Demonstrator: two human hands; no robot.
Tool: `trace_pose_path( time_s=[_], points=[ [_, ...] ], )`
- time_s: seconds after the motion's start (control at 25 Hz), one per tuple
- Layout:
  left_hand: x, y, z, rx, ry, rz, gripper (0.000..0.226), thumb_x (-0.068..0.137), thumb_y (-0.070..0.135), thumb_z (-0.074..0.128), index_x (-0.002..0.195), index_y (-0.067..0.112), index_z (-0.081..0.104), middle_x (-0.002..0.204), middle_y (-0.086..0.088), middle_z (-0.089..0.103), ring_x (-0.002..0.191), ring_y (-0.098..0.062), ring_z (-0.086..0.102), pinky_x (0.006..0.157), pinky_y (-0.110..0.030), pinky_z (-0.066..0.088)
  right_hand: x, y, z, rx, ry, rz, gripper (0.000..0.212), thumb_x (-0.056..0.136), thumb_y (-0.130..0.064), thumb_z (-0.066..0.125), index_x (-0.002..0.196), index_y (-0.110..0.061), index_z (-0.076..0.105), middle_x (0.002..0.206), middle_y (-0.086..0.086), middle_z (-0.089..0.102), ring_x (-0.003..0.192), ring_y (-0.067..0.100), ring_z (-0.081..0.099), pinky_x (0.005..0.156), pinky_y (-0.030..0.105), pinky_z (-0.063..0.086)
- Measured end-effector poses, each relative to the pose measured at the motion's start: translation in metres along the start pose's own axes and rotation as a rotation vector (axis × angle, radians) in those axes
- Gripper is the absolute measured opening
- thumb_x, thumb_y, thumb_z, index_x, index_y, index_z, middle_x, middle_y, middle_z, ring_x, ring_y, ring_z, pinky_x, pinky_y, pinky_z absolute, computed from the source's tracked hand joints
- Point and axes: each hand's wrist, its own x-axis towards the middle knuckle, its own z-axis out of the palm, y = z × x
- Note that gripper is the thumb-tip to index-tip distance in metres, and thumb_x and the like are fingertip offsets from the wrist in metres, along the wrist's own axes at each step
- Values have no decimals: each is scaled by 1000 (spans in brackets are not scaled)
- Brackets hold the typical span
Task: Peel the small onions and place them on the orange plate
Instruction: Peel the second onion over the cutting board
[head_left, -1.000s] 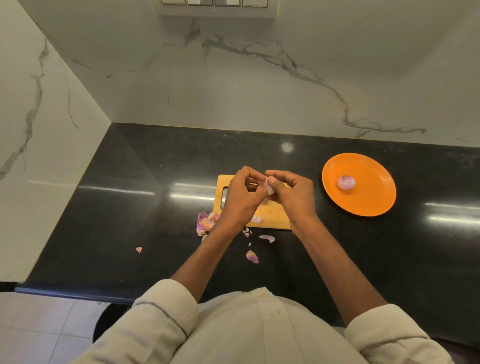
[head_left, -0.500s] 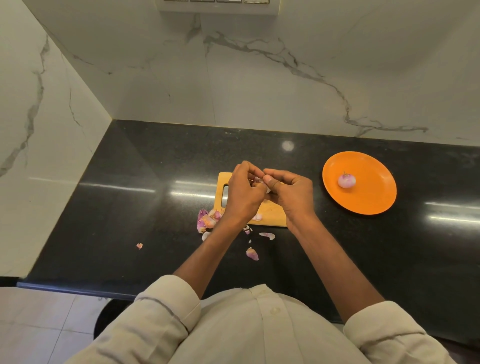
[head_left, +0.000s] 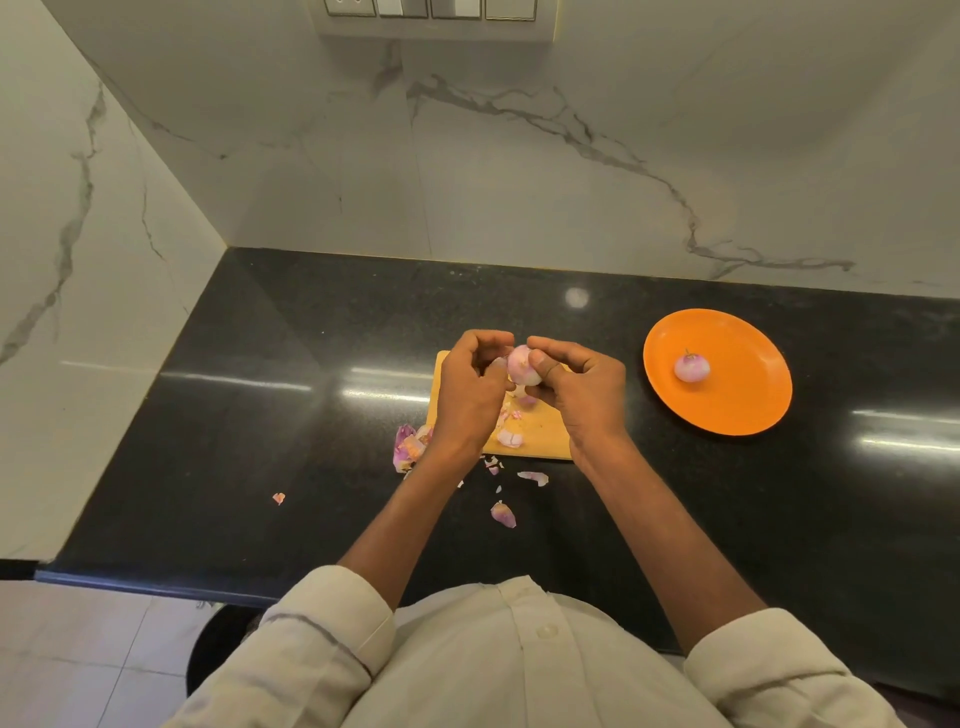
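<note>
Both hands are meeting above a yellow cutting board (head_left: 540, 431) near the middle of the black counter (head_left: 291, 395). Between them a small onion (head_left: 521, 365) is being held — pale pink and white, lifted clear of the board. The left hand (head_left: 475, 384) is curling its fingers against the onion's left side, and the right hand (head_left: 584, 382) is pinching the onion from the right, its thumb lying over the top of the bulb; the remaining fingers of both hands are folding inward, so how much of the onion they are covering underneath I cannot tell.

At about 3 o'clock from the hands, well apart from them, an orange plate (head_left: 748, 410) is sitting on the counter, and a peeled onion (head_left: 691, 366) is resting on it, left of the plate's centre.

Scraps of purple skin (head_left: 410, 444) are lying in a heap at the board's lower left corner, at roughly 7 o'clock from the hands. Smaller flakes (head_left: 503, 514) are lying scattered on the counter at 6 o'clock, and one lone flake (head_left: 279, 498) is lying further off at 8 o'clock. A few pale bits are also resting on the board itself — just below the hands. Cream sleeves (head_left: 332, 623) are showing at the bottom edge.
</note>
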Motion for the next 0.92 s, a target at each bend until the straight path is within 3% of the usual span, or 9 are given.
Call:
trace_pose_path(
  time_s=[0.12, 0.24, 0.48, 0.68, 0.92],
  points=[
    [1, 0, -6, -167, -53, -66, 26, 110, 13, 57, 133, 9, 68, 126, -8, 73, 115, -22, 73, 91, -33, 64, 2, -3, -3, 48, 17, 4, 20, 96, -9, 74, 113, -15, 81, 111, 0, 78, 100, 17, 77, 78, 36, 66],
    [0, 2, -9, -114, -126, -46, 33, 107, 29, 66, 135, 12, 70, 123, -5, 76, 112, -20, 74, 89, -30, 63, 3, -4, -6, 94, 20, 37, 20, 96, -9, 73, 114, -15, 80, 110, 0, 79, 101, 18, 77, 79, 35, 66],
    [-3, -1, -13, -110, -71, -64, 23, 105, 16, 68, 125, 7, 76, 108, -10, 80, 90, -20, 78, 84, -34, 65, 1, -7, -8, 129, -74, 94, 22, 94, -9, 75, 113, -19, 80, 115, 0, 78, 109, 22, 75, 85, 39, 65],
    [-6, 1, -16, -214, -136, -102, 30, 104, 22, 70, 126, 3, 74, 109, -16, 80, 98, -33, 78, 91, -40, 66, 0, -7, -9, 184, -79, 133, 20, 98, -8, 69, 111, -20, 79, 119, 1, 76, 112, 25, 73, 84, 38, 65],
    [-9, 4, -16, -207, -108, -46, 25, 102, 16, 73, 121, 2, 77, 107, -15, 81, 98, -30, 80, 90, -38, 66, 0, -10, -9, 260, -128, 179, 25, 97, -11, 70, 121, -14, 76, 120, 4, 77, 111, 24, 75, 89, 38, 64]
  ],
)
